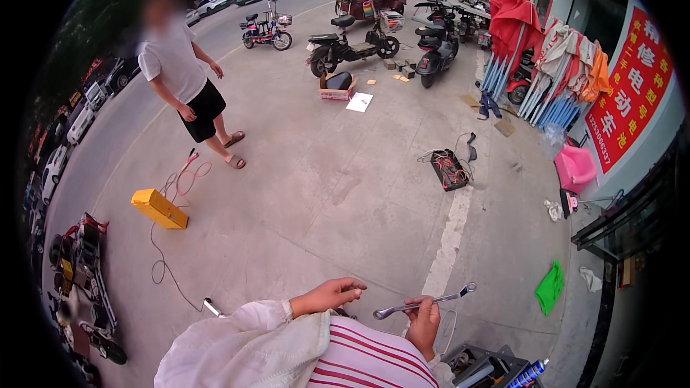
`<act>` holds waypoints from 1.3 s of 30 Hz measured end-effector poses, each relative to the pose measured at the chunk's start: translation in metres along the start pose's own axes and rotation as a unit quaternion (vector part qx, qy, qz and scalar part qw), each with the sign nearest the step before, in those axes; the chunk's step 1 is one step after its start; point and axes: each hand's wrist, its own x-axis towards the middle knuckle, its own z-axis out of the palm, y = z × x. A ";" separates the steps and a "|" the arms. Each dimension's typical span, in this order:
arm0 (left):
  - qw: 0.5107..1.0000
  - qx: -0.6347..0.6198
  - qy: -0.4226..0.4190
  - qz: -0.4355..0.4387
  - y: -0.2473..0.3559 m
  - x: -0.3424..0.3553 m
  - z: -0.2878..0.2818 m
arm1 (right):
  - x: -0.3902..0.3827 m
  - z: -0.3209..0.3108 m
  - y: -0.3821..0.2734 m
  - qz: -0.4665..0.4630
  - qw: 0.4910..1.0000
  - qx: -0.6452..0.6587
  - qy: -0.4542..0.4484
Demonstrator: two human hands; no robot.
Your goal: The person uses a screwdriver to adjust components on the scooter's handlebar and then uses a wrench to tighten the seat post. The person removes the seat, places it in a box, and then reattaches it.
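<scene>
My right hand (424,323) grips the shaft of a shiny double-ended ring spanner (449,297) between thumb and fingers. One ring end points left, toward my other hand; the opposite end sticks up to the right. My left hand (329,297) is empty, its fingers stretched out and apart, a short way left of the spanner. Below my right hand, at the lower edge, is a dark toolbox (471,359) with tools in it. A blue tube or can (528,373) lies at its right side.
A person (176,65) stands at the far left. Near them sits a yellow box (159,208) with trailing cables. A black crate of wires (449,170) lies ahead. A fallen-looking scooter (83,280) is at left; a green cloth (549,288) and pink chair (575,168) are at right.
</scene>
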 end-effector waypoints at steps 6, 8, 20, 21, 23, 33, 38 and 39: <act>0.965 -0.041 0.255 -0.051 0.004 0.025 -0.147 | 0.119 0.034 -0.013 0.044 0.999 -0.012 -0.018; 0.946 -0.068 0.311 -0.066 0.001 0.041 -0.180 | 0.155 0.047 -0.023 0.105 0.994 -0.031 -0.007; 0.896 -0.135 0.412 -0.094 0.042 0.240 -0.311 | 0.470 0.163 -0.044 0.122 0.967 -0.177 -0.134; 0.898 -0.137 0.409 -0.087 0.052 0.252 -0.323 | 0.496 0.186 -0.049 0.124 0.964 -0.170 -0.165; 0.900 -0.150 0.402 -0.077 0.067 0.276 -0.342 | 0.542 0.232 -0.063 0.119 0.950 -0.175 -0.231; 0.818 -0.215 0.522 -0.116 0.070 0.457 -0.460 | 0.777 0.335 -0.087 0.162 0.907 -0.237 -0.309; 0.833 -0.187 0.516 -0.075 0.147 0.608 -0.564 | 0.890 0.350 -0.145 0.156 0.946 -0.215 -0.186; 0.851 -0.173 0.492 -0.062 0.169 0.638 -0.584 | 0.909 0.351 -0.156 0.144 0.953 -0.207 -0.166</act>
